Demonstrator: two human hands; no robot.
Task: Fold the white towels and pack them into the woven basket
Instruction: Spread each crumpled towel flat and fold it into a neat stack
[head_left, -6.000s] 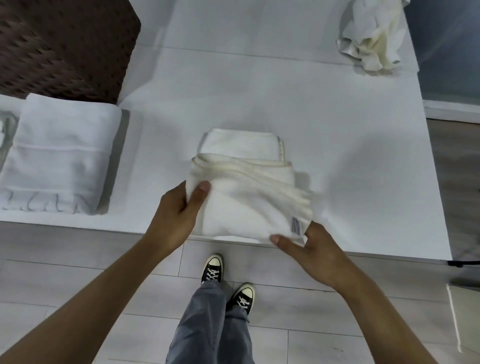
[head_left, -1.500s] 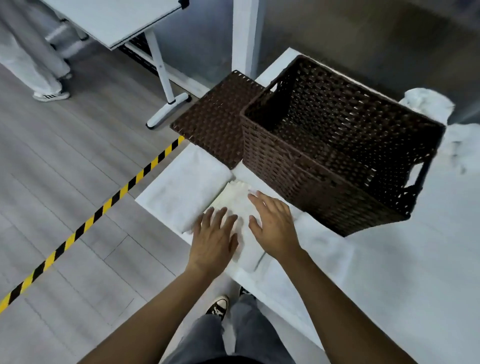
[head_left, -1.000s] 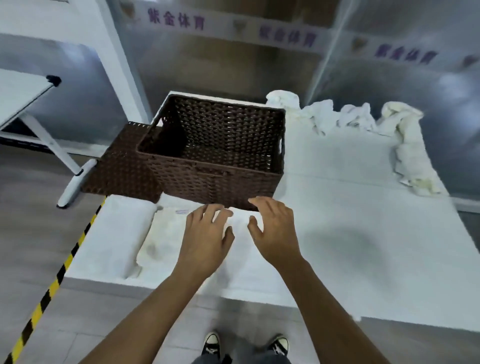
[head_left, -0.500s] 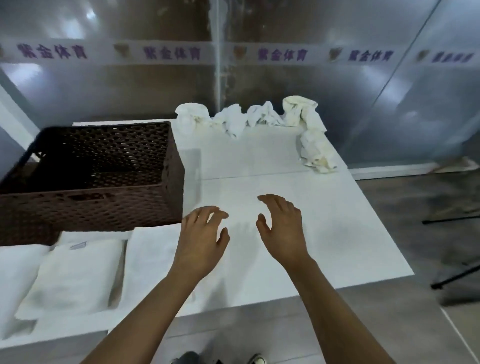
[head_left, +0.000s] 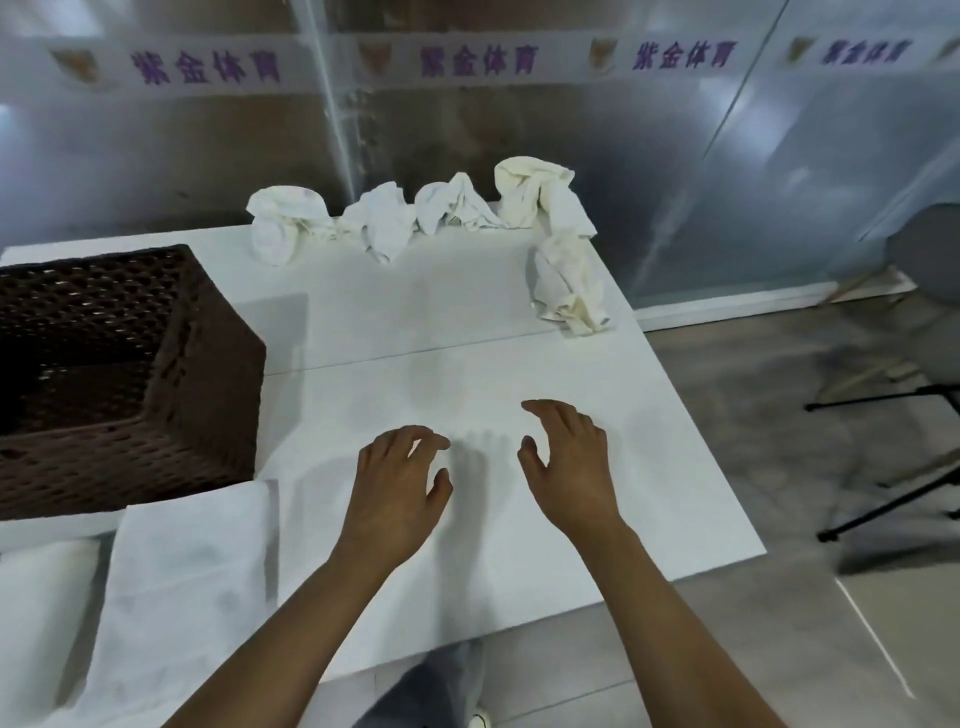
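Both hands (head_left: 483, 473) now hover empty over bare white table (head_left: 519, 379).

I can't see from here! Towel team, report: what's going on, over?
Left hand and right hand open, empty, over bare table. Folded towels beside basket, none visible inside. Crumpled towels wait at the far edge. Nothing blocking.

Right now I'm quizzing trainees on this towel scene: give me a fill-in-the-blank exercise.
1. Both hands, left and right, hold ____.
2. The basket stands at the table's ____ side.
3. The crumpled towels lie along the ____ edge.
4. The folded towel lies on the basket's ____ side.

Missing: nothing; left; far; near
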